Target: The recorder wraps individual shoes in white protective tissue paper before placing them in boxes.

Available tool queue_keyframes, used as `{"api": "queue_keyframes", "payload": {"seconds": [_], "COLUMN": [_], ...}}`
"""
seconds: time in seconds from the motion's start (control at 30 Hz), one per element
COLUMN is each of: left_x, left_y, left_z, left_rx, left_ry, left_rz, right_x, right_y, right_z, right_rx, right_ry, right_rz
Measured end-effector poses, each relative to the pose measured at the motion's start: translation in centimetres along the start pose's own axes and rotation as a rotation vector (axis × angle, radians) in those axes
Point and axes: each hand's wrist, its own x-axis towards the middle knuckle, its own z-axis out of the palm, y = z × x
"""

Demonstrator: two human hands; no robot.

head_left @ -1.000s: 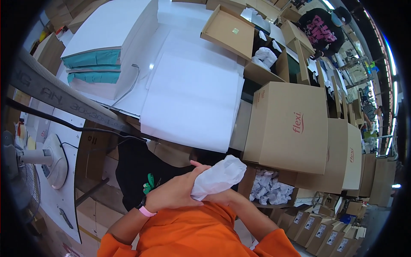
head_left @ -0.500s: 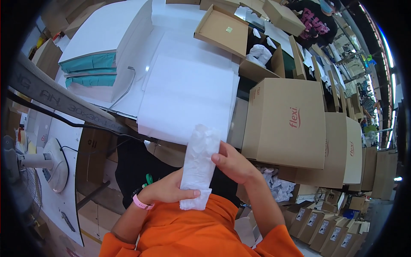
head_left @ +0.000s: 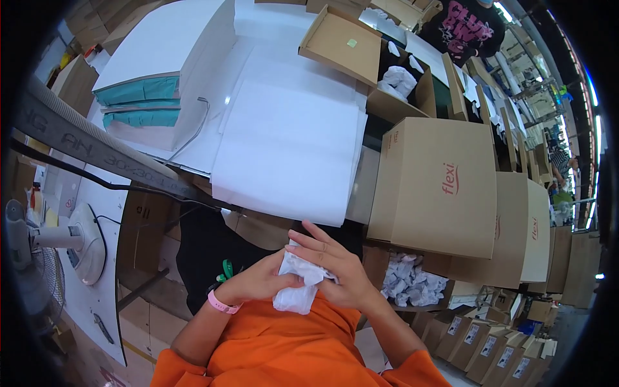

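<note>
Both my hands close on a crumpled wad of white tissue paper [head_left: 298,284] held close to my body, just below the table's near edge. My left hand [head_left: 258,284], with a pink wristband, grips it from the left. Over the top and right side of the wad lies my right hand [head_left: 338,267], fingers spread across it. A stack of large white paper sheets [head_left: 290,142] lies on the table right above my hands.
Closed brown cardboard boxes [head_left: 435,184] stand to the right, with an open box of crumpled white paper [head_left: 409,280] beneath them. An open carton [head_left: 387,71] sits at the back. A white folder stack with teal sheets [head_left: 148,97] lies left; a fan [head_left: 39,258] at far left.
The tissue paper was a long upright sheet between my hands; now it is squeezed into a small wad, with my right hand wrapped over it.
</note>
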Motion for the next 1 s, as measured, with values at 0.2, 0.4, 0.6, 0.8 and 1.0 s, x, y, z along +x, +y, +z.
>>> {"api": "queue_keyframes", "payload": {"seconds": [0.2, 0.4, 0.6, 0.8, 1.0], "left_x": [0.1, -0.1, -0.4, 0.4, 1.7], "left_y": [0.1, -0.7, 2.2, 1.3, -0.1], "left_z": [0.9, 0.3, 1.4, 3.6, 5.1], "left_rx": [-0.076, -0.015, -0.299, -0.36, -0.319], "left_ry": [0.085, 0.079, 0.038, 0.416, 0.548], "left_rz": [0.069, 0.14, 0.395, 0.155, 0.54], "right_x": [-2.1, -2.0, -2.2, -2.2, -1.4], "right_y": [2.1, 1.6, 0.6, 1.6, 0.2], "right_z": [1.1, 3.4, 3.5, 5.3, 6.3], "right_rx": [0.02, -0.009, 0.739, 0.603, 0.719], "right_ry": [-0.086, 0.157, 0.275, 0.276, 0.455], "right_rz": [0.025, 0.036, 0.59, 0.558, 0.459]}}
